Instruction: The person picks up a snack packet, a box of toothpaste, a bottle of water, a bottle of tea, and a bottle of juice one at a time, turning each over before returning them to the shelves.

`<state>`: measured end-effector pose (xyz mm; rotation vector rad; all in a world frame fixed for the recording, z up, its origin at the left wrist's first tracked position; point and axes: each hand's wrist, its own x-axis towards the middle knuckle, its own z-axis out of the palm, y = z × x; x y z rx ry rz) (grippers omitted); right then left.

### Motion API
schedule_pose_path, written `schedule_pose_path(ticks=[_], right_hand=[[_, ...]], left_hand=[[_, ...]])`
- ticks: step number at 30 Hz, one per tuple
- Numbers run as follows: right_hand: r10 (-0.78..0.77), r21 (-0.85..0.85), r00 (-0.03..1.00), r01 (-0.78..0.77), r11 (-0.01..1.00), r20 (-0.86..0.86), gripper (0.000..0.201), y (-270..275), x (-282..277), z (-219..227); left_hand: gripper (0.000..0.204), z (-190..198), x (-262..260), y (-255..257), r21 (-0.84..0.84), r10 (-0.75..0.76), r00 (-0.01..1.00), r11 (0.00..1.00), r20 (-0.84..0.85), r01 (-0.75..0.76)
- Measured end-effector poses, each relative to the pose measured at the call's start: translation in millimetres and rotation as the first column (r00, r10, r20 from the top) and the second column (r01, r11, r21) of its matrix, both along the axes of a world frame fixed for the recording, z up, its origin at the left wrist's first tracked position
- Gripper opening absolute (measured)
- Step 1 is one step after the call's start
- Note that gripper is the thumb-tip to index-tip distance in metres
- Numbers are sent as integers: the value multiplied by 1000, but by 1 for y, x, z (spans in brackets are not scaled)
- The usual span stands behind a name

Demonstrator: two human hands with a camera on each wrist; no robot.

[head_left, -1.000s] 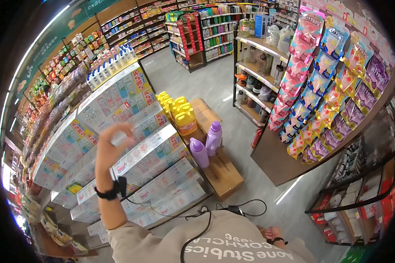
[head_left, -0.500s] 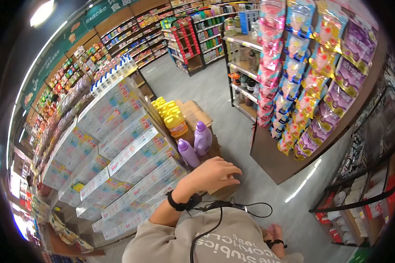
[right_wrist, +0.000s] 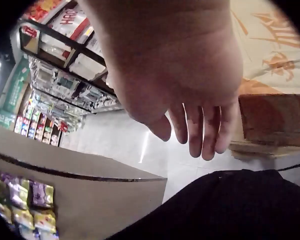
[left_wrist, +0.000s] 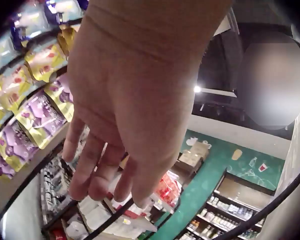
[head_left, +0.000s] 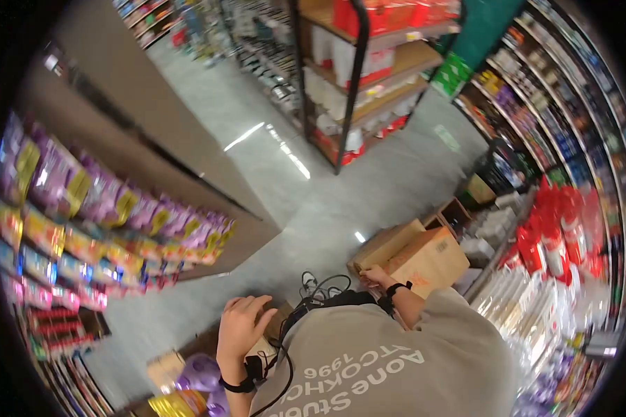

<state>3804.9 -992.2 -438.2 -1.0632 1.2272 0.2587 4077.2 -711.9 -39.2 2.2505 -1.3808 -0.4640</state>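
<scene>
The left hand (head_left: 241, 328), empty, fingers relaxed, is near the purple bottles (head_left: 197, 373); the right hand (head_left: 377, 276), empty, fingers nearly straight, is just beside the cardboard box (head_left: 432, 260). Slow arm movements should avoid knocks.

Upside down on the beige shirt (head_left: 438, 333) stand "Aone Stu", "OKHC" and "1996" (other letters there are unclear); in the right wrist view, a red-and-white pack (right_wrist: 70, 22) at upper left reads "HAO".
</scene>
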Motion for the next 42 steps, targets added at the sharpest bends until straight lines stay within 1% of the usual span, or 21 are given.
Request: schedule_pose_path(ticks=[4, 7, 8, 10, 12, 15, 17, 20, 21, 22, 24, 25, 28, 29, 30, 32, 33, 36, 38, 40, 42], right_hand=[[-96, 33, 991, 93, 995, 90, 17, -24, 4, 4], [-131, -156, 990, 137, 978, 49, 20, -39, 9, 0], [-158, -219, 987, 162, 962, 32, 21, -44, 7, -4], [-195, -205, 980, 197, 959, 29, 23, -48, 1, 11], [-288, -202, 954, 299, 933, 82, 24, -55, -6, 19], [-446, -122, 889, 457, 881, 108, 24, -61, -18, -10], [-474, -97, 874, 484, 870, 105, 24, -72, -15, -13], [-495, -86, 860, 506, 858, 121, 25, -100, -3, -41], [-553, -37, 819, 564, 825, 151, 20, -110, -1, -83], [-639, 60, 717, 651, 757, 279, 20, -110, -3, -117], [-771, 275, 416, 764, 584, 482, 21, -122, -6, -158], [-555, -17, 829, 557, 830, 63, 26, -159, 8, -100], [-529, 11, 848, 529, 849, 18, 27, -217, 1, -84], [-622, 26, 781, 621, 783, 59, 24, -237, 0, -78], [-641, 10, 766, 641, 767, 55, 25, -258, 2, -76], [-681, -42, 732, 681, 731, 30, 28, -305, -14, -89], [-644, -47, 765, 643, 765, -9, 28, -329, -23, -100], [-706, -98, 705, 708, 699, 60, 26, -382, -37, -87], [-697, -124, 713, 700, 703, 73, 25, -405, -47, -51], [-744, -109, 654, 757, 645, 137, 23, -415, -59, -61], [-885, -5, 421, 903, 429, 199, 18, -412, -66, -84]], left_hand=[[22, -8, 43, -46, -59, -139, 989, 988, 51, 142], [24, -6, 60, -87, -83, -261, 965, 962, 22, 261], [24, -11, 65, -98, -115, -256, 967, 961, -11, 253], [23, -19, 71, -121, -183, -277, 958, 948, -78, 260], [24, -25, 76, -146, -183, -202, 963, 969, -179, 169], [23, -39, 87, -191, -143, -269, 923, 961, -274, 237], [23, -43, 92, -228, -116, -322, 873, 947, -367, 301], [22, -45, 96, -292, -117, -339, 858, 941, -386, 319], [23, -46, 97, -311, -101, -329, 871, 944, -365, 314], [23, -48, 97, -334, -83, -330, 881, 943, -338, 322], [24, -46, 98, -385, -40, -375, 882, 924, -287, 380], [24, -46, 96, -409, -10, -410, 871, 906, -272, 423], [25, -24, 74, -482, 52, -492, 833, 853, -255, 520], [25, -15, 67, -508, 58, -509, 829, 843, -230, 534], [25, -10, 63, -531, 55, -530, 822, 833, -208, 551], [25, -22, 63, -577, -82, -558, 809, 829, -185, 554], [25, -29, 58, -598, -158, -569, 802, 822, -180, 548], [26, -26, 30, -652, -168, -650, 714, 759, -261, 629], [27, -42, 22, -687, -98, -674, 668, 723, -315, 684], [28, -46, 6, -720, -14, -694, 638, 681, -332, 733], [27, -53, -4, -759, -35, -728, 592, 640, -346, 767]])
